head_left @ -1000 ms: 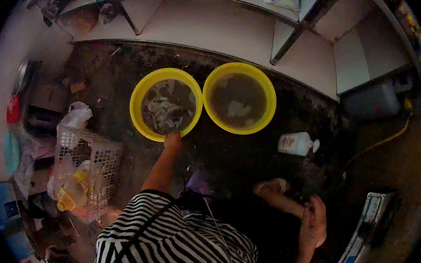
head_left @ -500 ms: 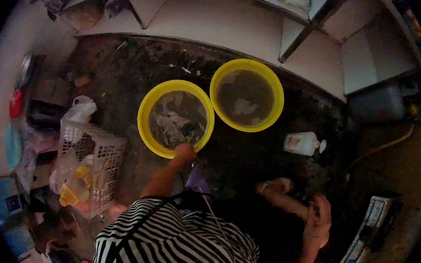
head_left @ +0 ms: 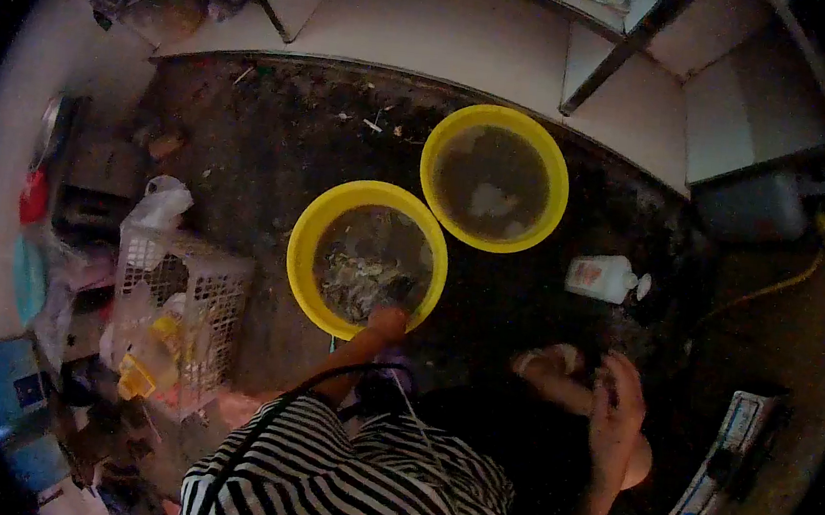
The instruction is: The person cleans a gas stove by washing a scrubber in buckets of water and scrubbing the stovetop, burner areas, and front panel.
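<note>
My left hand (head_left: 387,322) is at the near rim of a yellow basin (head_left: 303,292), its fingers hidden or too dim to make out. Murky water and a greyish, crumpled mass (head_left: 366,281) fill that basin beside the hand. Farther back and to the right stands a second yellow basin (head_left: 558,187) of cloudy water with a pale patch of foam. Near my knee, my right hand (head_left: 619,393) is raised with its fingers extended, holding nothing visible.
A white bottle (head_left: 599,277) lies on the dark floor at the right. On the left stands a white plastic basket (head_left: 215,329) holding a yellow-labelled container (head_left: 150,362). White shelving (head_left: 452,26) runs along the back. A long box (head_left: 706,489) lies at lower right.
The left basin has moved nearer to me and slightly right, with my left hand at its rim. It now sits farther from the other basin's centre. The view has shifted a little.
</note>
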Action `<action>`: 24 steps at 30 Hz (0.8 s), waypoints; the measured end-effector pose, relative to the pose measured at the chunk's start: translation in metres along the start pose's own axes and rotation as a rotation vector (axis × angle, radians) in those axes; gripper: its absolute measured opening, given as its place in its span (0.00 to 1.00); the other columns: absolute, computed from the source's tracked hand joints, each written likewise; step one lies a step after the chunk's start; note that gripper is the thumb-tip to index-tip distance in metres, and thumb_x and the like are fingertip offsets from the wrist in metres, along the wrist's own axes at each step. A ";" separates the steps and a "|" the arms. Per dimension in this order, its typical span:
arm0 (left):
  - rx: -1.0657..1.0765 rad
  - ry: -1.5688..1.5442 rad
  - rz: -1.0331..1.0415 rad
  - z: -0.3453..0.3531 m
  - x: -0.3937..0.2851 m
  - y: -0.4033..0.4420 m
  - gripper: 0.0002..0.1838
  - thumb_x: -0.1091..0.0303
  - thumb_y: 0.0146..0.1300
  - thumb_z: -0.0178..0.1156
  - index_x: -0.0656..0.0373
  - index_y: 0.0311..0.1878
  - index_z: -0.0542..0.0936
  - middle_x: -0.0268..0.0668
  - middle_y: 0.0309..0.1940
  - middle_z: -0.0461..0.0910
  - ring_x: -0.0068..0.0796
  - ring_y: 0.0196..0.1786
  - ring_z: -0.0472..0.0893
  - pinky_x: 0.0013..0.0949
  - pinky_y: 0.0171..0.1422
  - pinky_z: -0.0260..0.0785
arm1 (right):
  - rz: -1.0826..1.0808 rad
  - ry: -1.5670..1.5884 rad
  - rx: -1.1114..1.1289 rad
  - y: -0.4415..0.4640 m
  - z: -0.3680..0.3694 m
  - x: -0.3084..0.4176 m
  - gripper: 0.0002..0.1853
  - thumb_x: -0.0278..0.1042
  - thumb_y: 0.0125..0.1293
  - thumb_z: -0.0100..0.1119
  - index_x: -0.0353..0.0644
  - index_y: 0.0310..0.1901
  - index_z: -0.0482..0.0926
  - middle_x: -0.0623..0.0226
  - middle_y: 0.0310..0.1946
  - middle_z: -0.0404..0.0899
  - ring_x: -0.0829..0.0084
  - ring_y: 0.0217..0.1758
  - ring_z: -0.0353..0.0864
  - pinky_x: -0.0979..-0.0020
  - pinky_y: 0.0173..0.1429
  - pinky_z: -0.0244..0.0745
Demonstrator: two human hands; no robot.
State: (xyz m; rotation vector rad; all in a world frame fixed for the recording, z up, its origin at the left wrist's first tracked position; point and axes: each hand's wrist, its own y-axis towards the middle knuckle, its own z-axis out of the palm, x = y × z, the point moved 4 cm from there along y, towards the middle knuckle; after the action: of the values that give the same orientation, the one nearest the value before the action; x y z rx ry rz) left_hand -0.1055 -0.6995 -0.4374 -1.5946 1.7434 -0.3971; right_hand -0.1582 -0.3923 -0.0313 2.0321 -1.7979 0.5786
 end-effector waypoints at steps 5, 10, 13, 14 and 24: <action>-0.104 0.018 0.279 -0.076 -0.042 0.017 0.17 0.62 0.50 0.59 0.51 0.45 0.81 0.41 0.37 0.81 0.44 0.44 0.80 0.53 0.45 0.70 | 0.026 -0.007 -0.031 -0.007 -0.003 -0.001 0.17 0.16 0.58 0.53 0.35 0.51 0.73 0.55 0.52 0.75 0.66 0.51 0.78 0.70 0.54 0.73; 0.043 0.203 0.597 -0.060 -0.122 0.073 0.10 0.65 0.51 0.58 0.57 0.34 0.82 0.41 0.31 0.82 0.46 0.36 0.82 0.48 0.34 0.72 | -0.038 0.002 -0.096 -0.017 -0.016 0.017 0.17 0.17 0.57 0.53 0.35 0.50 0.73 0.53 0.53 0.74 0.59 0.52 0.78 0.68 0.54 0.73; 0.000 0.364 0.733 -0.025 -0.172 0.078 0.12 0.62 0.55 0.55 0.57 0.36 0.83 0.40 0.35 0.83 0.45 0.39 0.82 0.47 0.39 0.74 | -0.002 0.054 -0.124 -0.031 -0.020 0.020 0.18 0.17 0.58 0.53 0.37 0.51 0.73 0.52 0.55 0.72 0.56 0.53 0.76 0.68 0.54 0.73; -0.095 0.393 0.732 -0.009 -0.181 0.077 0.13 0.60 0.57 0.55 0.56 0.38 0.83 0.40 0.37 0.83 0.45 0.41 0.82 0.48 0.43 0.74 | 0.014 0.072 -0.129 -0.036 -0.023 0.021 0.18 0.17 0.58 0.53 0.37 0.51 0.73 0.53 0.55 0.72 0.56 0.53 0.76 0.68 0.54 0.74; 0.034 0.055 0.358 0.014 -0.032 -0.074 0.18 0.57 0.58 0.55 0.55 0.48 0.79 0.43 0.47 0.77 0.48 0.48 0.77 0.52 0.52 0.69 | -0.011 0.132 -0.277 -0.081 -0.051 0.034 0.18 0.17 0.58 0.54 0.40 0.51 0.73 0.55 0.56 0.72 0.59 0.51 0.78 0.68 0.49 0.75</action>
State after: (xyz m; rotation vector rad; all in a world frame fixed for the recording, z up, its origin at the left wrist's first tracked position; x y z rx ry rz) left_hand -0.0432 -0.6791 -0.3886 -1.2230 2.0050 -0.2945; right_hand -0.0772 -0.3842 0.0293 1.7757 -1.6853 0.4230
